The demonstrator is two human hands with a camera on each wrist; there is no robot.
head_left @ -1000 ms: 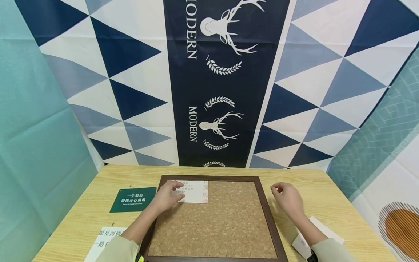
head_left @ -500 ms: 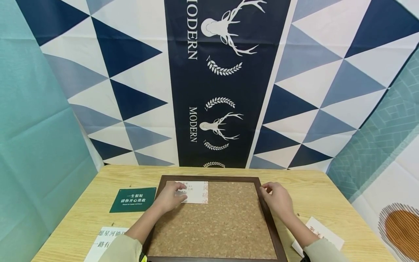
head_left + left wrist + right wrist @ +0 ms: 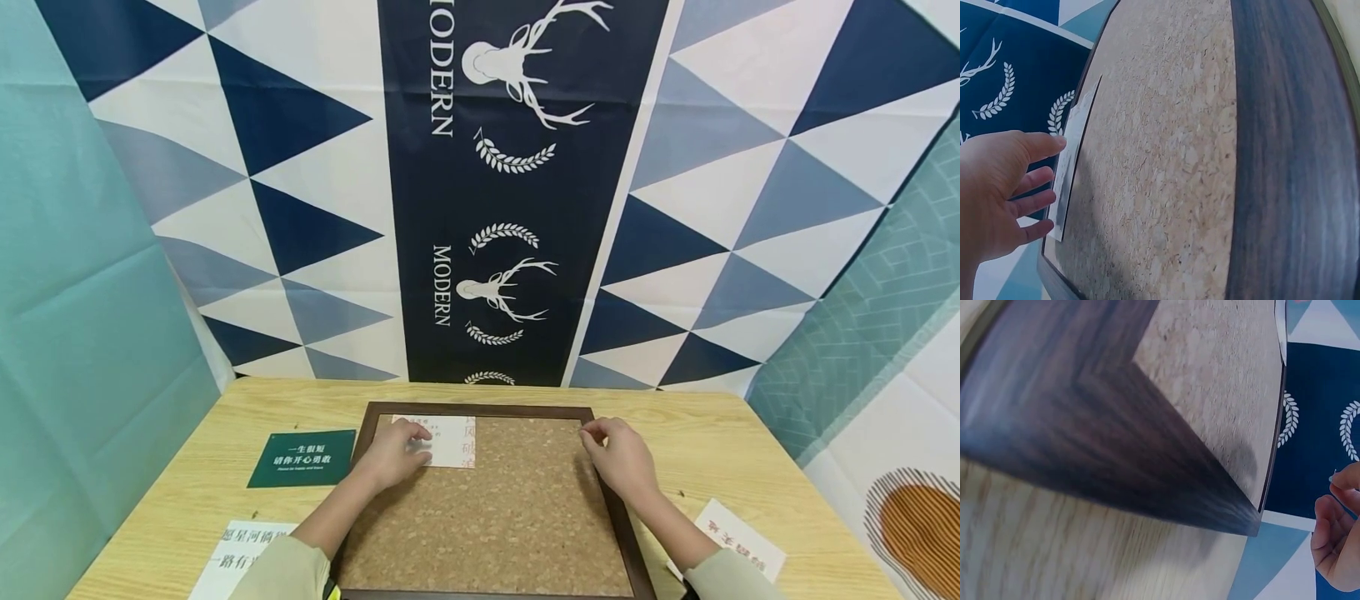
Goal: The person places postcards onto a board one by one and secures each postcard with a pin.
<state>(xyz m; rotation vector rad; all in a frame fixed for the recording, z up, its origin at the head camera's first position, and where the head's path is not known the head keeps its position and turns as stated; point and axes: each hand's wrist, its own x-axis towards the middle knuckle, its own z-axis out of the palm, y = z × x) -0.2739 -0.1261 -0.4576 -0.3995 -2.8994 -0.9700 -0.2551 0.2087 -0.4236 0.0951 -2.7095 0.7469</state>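
One postcard (image 3: 450, 443) is on corkboard (image 3: 495, 533), left hand (image 3: 393, 454) fingers spread near it, right hand (image 3: 621, 454) pinching a pin (image 3: 1335, 471); green card (image 3: 302, 458), two white cards (image 3: 232, 568) unplaced.

In the head view, the left hand (image 3: 394, 455) hides part of the far white card (image 3: 455, 442); the item (image 3: 1335, 472) pinched in the right hand (image 3: 621, 460) is too small to tell; the left sleeve (image 3: 288, 572) and bottom edge cut off the lettered card (image 3: 232, 554) near left; the right forearm (image 3: 672, 523) covers part of the right card (image 3: 740, 538).
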